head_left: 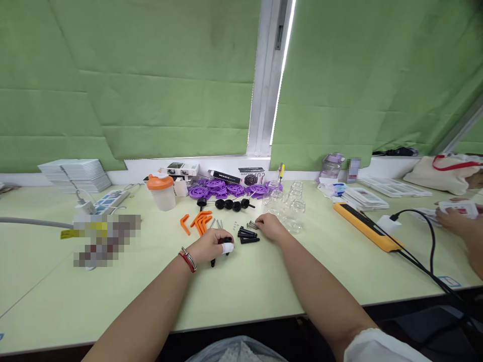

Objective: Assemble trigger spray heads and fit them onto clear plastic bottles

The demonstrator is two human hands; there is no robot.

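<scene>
My left hand (212, 245), with a white wrap on the thumb, is closed around a black plastic part (213, 263); most of it is hidden by the fingers. My right hand (270, 226) pinches at the right end of the small metal coil springs (251, 225). Just below them lie several black tube-like pieces (248, 234). Orange bent levers (202, 221) rest beyond my left hand, beside thin metal pins (219, 223). A few tiny metal bits (236, 225) sit between the hands. Black round caps (228, 204) form a row farther back.
Purple discs (215, 189) are heaped behind, near boxes (252, 176). Clear cups (296, 203) stand right of centre. An orange-lidded jar (161, 192) is at left. A yellow power strip (366, 226) with cables lies right, and another person's hands (458, 218) work beyond.
</scene>
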